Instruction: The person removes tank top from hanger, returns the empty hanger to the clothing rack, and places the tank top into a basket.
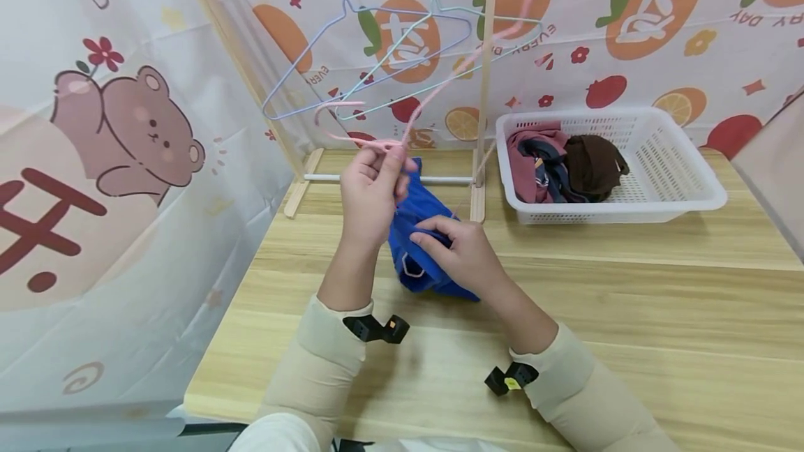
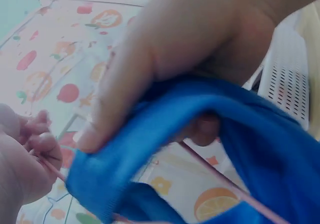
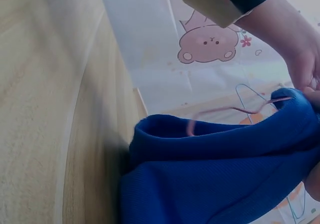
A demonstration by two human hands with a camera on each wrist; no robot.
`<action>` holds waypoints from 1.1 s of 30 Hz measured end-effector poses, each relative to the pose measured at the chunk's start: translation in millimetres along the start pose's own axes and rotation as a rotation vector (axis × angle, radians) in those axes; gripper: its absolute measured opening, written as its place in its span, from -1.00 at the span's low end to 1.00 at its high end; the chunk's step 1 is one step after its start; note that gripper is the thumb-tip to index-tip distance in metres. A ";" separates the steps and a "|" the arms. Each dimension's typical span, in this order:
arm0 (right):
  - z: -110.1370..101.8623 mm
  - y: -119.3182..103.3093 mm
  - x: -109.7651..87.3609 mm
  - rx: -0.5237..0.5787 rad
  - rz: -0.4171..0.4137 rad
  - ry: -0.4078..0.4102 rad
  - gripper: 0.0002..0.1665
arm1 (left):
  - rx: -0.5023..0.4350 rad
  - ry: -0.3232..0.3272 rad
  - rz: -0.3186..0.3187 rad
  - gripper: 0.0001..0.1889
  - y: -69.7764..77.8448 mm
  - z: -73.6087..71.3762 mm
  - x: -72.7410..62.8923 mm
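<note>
My left hand pinches a pink hanger close to its hook; one arm of the hanger reaches up to the right. A blue garment hangs below, partly behind my hands, its lower part close over the table. With thumb and fingers, my right hand grips the fabric's edge, seen close up in the left wrist view as a folded blue band. In the right wrist view, the hanger's bent wire passes into the garment's opening. The rest of that end is hidden by cloth.
Behind my hands stands a wooden rack with a blue hanger and a mint-green hanger on it. A white basket to the right holds pink, dark and brown clothes. Printed sheets hang behind and at left.
</note>
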State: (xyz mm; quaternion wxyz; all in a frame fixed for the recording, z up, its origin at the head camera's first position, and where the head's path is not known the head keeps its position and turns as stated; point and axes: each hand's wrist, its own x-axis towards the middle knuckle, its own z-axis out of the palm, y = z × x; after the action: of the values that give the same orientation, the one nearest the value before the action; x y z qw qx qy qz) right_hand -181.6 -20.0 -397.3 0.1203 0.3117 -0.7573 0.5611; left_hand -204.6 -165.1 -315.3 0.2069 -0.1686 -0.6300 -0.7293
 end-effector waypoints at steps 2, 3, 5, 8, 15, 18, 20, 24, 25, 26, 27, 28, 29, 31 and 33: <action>0.8 0.4 -0.3 -0.044 -0.029 -0.017 -0.83 | -0.079 0.074 0.015 -0.87 3.5 -3.4 2.1; 1.2 0.7 -0.4 -0.060 -0.040 -0.027 -0.83 | -0.118 0.113 0.026 -0.87 5.5 -5.6 3.3; 1.9 1.8 -0.8 -0.087 -0.050 -0.046 -0.83 | -0.207 0.199 0.047 -0.87 9.9 -11.5 5.6; 2.4 4.0 -1.0 -0.111 -0.040 -0.079 -0.83 | -0.316 0.324 0.076 -0.85 17.3 -23.2 8.9; 1.1 9.8 1.5 -0.152 0.025 -0.106 -0.83 | -0.508 0.530 0.119 -0.83 37.0 -58.9 13.0; -0.5 13.1 2.5 -0.157 0.057 -0.099 -0.82 | -0.469 0.592 0.166 -0.82 45.5 -74.6 11.6; -1.9 15.7 3.1 -0.155 0.087 -0.091 -0.81 | -0.411 0.613 0.210 -0.82 51.1 -84.3 10.5; -4.2 22.9 4.6 -0.176 0.151 -0.092 -0.79 | -0.279 0.621 0.297 -0.82 61.0 -101.4 8.5; -4.7 25.5 4.8 -0.181 0.168 -0.098 -0.77 | -0.250 0.617 0.312 -0.82 63.2 -105.3 8.1; -5.0 27.5 5.0 -0.189 0.184 -0.104 -0.76 | -0.214 0.613 0.330 -0.83 64.9 -109.1 7.7; -4.9 29.7 5.2 -0.192 0.198 -0.110 -0.75 | -0.192 0.607 0.341 -0.83 66.8 -112.5 7.5; -4.7 31.9 5.4 -0.192 0.207 -0.116 -0.73 | -0.163 0.600 0.350 -0.83 68.7 -115.9 7.4; -4.0 34.5 5.2 -0.190 0.214 -0.123 -0.72 | -0.116 0.588 0.365 -0.83 70.3 -119.0 7.3; -1.3 39.6 4.8 -0.178 0.219 -0.139 -0.70 | -0.028 0.569 0.375 -0.84 74.6 -124.8 7.6; 4.2 45.6 4.6 -0.196 0.204 -0.168 -0.71 | 0.090 0.553 0.392 -0.86 80.3 -130.0 8.4</action>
State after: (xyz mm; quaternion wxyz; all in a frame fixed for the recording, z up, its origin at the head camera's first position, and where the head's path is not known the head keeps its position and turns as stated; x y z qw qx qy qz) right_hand -212.2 -17.4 -431.6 0.0289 0.2658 -0.8436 0.4656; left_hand -168.6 -304.1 -262.2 0.5131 -0.0731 -0.5373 -0.6653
